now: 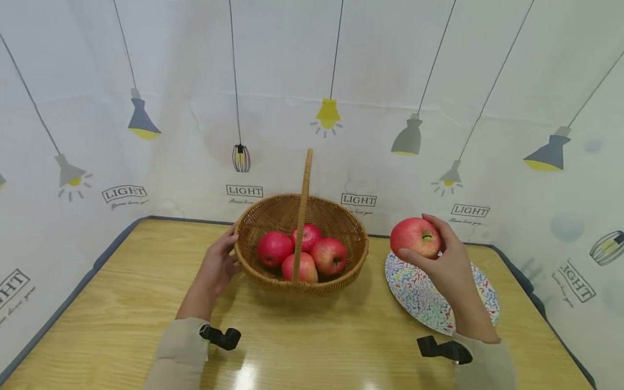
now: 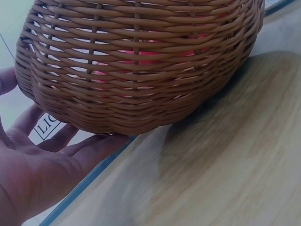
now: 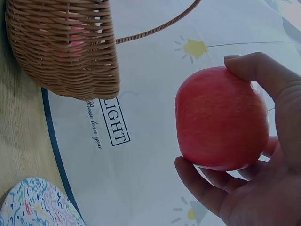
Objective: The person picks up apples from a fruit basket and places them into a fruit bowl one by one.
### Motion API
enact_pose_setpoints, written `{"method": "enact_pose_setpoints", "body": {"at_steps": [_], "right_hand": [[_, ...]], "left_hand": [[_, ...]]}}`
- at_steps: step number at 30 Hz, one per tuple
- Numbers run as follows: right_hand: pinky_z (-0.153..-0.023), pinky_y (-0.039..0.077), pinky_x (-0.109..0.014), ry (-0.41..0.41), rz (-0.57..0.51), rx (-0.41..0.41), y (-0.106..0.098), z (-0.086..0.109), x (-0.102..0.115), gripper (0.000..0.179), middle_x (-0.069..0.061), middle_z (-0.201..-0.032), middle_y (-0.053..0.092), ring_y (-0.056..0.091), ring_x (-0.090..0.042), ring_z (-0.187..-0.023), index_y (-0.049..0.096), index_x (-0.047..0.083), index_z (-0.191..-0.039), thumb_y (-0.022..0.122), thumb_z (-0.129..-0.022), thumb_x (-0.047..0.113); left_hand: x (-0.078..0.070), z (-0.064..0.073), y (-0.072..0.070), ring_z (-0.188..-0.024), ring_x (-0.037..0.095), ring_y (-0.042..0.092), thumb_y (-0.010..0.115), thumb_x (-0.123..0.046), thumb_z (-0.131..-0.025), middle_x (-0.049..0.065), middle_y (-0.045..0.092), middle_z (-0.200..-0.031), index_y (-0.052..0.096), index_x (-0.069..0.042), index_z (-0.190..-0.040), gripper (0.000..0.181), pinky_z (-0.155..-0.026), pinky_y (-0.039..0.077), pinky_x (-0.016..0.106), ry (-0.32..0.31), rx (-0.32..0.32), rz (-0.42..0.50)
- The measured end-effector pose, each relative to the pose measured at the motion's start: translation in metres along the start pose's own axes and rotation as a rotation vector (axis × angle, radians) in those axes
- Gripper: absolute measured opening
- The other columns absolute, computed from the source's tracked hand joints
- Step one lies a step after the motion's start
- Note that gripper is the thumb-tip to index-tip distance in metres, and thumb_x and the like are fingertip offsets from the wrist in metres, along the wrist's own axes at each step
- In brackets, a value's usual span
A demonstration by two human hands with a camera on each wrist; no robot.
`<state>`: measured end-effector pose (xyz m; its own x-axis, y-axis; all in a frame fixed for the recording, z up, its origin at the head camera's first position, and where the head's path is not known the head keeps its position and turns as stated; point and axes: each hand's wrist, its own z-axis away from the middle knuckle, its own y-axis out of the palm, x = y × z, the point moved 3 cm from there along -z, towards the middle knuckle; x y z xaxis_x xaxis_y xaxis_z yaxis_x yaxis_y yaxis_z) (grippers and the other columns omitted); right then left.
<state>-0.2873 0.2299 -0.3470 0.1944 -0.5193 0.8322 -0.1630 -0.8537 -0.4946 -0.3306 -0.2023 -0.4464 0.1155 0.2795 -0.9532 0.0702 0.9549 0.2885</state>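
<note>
**A red apple (image 1: 409, 235) held up at three o'clock from a wicker basket (image 1: 348, 222)**

With the basket as our dial's centre, we see the right grip (image 1: 446, 257) pinching the red apple between thumb and fingers, raised off the patterned oval plate (image 1: 414, 292) between three and four o'clock. Thumb and fingers oppose each other, probably because so round and smooth a fruit needs support from both sides.

At nine o'clock the left grip (image 1: 219, 262) is spread, its fairly straight fingers laid against the basket's side and underside, likely to steady it. Four more apples (image 1: 329, 255) cluster inside, where the sloping walls seem to gather them beneath the arched handle (image 1: 305, 189).

We find the basket's weave open, horizontal strands passing round upright ribs. The plate is white, flecked with coloured squiggles. The worktop (image 1: 317, 336) shows pale wood grain, with glare near seven o'clock, and a lamp-printed backdrop (image 1: 283, 65) stands at twelve.
</note>
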Motion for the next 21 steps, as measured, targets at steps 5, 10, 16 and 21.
{"method": "enact_pose_setpoints", "body": {"at_steps": [5, 10, 16, 21], "right_hand": [[-0.076, 0.052, -0.018, 0.020, 0.035, -0.030, -0.005, -0.002, -0.006, 0.087, -0.011, -0.150, 0.047, 0.046, -0.026, -0.126, 0.035, 0.022, -0.157, 0.081, -0.084, 0.034], [-0.079, 0.051, -0.023, 0.060, 0.038, -0.046, -0.002, -0.010, -0.019, 0.086, -0.014, -0.150, 0.048, 0.047, -0.032, -0.126, 0.035, 0.021, -0.157, 0.080, -0.085, 0.037], [-0.081, 0.051, -0.031, 0.106, 0.057, -0.042, 0.006, -0.017, -0.043, 0.085, -0.016, -0.146, 0.051, 0.050, -0.031, -0.119, 0.035, 0.021, -0.157, 0.078, -0.086, 0.040], [-0.084, 0.051, -0.035, 0.122, 0.088, -0.041, 0.009, -0.018, -0.060, 0.085, -0.016, -0.145, 0.051, 0.052, -0.032, -0.120, 0.036, 0.020, -0.156, 0.078, -0.085, 0.040]], "left_hand": [[0.000, 0.002, -0.001, -0.149, 0.039, 0.031, 0.033, -0.031, -0.104, 0.009, 0.016, -0.170, 0.018, -0.031, -0.163, 0.061, -0.101, 0.043, 0.039, -0.011, -0.005, -0.001], [-0.001, 0.004, -0.005, -0.151, 0.038, 0.028, 0.031, -0.032, -0.105, 0.009, 0.014, -0.170, 0.016, -0.031, -0.163, 0.061, -0.109, 0.038, 0.046, -0.016, -0.023, 0.002], [-0.001, 0.005, -0.005, -0.152, 0.037, 0.027, 0.030, -0.032, -0.105, 0.009, 0.012, -0.171, 0.014, -0.031, -0.163, 0.060, -0.109, 0.038, 0.044, -0.025, -0.014, 0.000], [0.000, 0.004, 0.001, -0.150, 0.038, 0.029, 0.029, -0.030, -0.105, 0.009, 0.015, -0.170, 0.015, -0.030, -0.164, 0.060, -0.099, 0.044, 0.037, -0.021, -0.007, -0.003]]}}
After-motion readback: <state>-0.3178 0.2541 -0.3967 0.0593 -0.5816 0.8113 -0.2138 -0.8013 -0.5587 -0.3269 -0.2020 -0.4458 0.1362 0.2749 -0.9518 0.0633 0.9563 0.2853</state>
